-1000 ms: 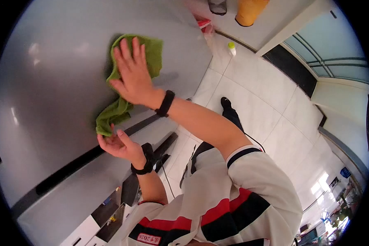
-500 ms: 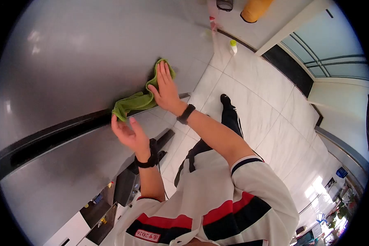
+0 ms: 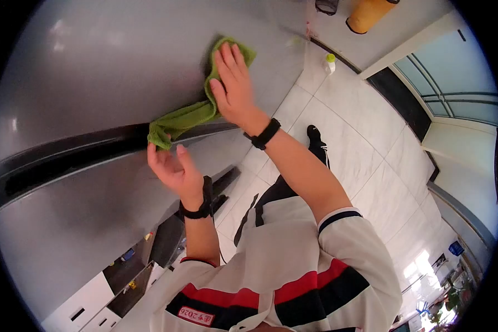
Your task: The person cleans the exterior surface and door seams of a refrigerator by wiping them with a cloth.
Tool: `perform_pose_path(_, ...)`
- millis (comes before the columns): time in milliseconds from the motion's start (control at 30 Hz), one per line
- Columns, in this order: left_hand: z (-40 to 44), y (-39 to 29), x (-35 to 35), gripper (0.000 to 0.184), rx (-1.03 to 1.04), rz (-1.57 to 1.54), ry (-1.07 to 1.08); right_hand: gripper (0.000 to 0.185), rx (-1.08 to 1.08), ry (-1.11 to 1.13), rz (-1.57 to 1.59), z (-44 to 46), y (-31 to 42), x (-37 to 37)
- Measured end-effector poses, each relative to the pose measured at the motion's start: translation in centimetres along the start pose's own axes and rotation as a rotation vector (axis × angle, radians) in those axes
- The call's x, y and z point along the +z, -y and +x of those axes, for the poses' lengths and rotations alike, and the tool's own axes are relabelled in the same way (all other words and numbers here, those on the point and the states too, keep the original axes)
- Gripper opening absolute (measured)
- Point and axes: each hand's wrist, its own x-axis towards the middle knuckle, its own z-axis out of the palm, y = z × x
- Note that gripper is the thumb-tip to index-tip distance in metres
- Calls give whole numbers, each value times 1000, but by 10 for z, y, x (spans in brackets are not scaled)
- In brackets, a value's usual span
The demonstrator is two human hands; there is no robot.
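A green cloth [image 3: 191,117] is stretched between my two hands across the front of a grey metal appliance [image 3: 110,77], which looks like a refrigerator. My right hand [image 3: 237,88] presses one end of the cloth against the upper door, its fingers laid over the fabric and dragging it along. Lower down, my left hand [image 3: 174,171] has its fingertips at the other end, by the dark handle groove [image 3: 77,160]. The left fingers are curled up to the cloth, with the thumb standing apart; part of their hold is hidden behind the fabric.
A white bottle with a green cap [image 3: 330,64] stands on the tiled floor [image 3: 365,160] near the wall. An orange cylindrical object [image 3: 368,15] is at the top. To the right is a glass-panelled door [image 3: 448,72]. White drawers [image 3: 80,304] lie at lower left.
My right hand has slid its end of the cloth upward and to the right over the door. The cloth is drawn out longer. My left hand stays near the groove. The view has shifted slightly.
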Motion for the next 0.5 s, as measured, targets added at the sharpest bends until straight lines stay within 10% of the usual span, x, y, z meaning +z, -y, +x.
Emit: perform_pose_path(500, 0, 4, -5, 49, -174, -65, 44, 59, 9, 59, -28, -25, -3, 9)
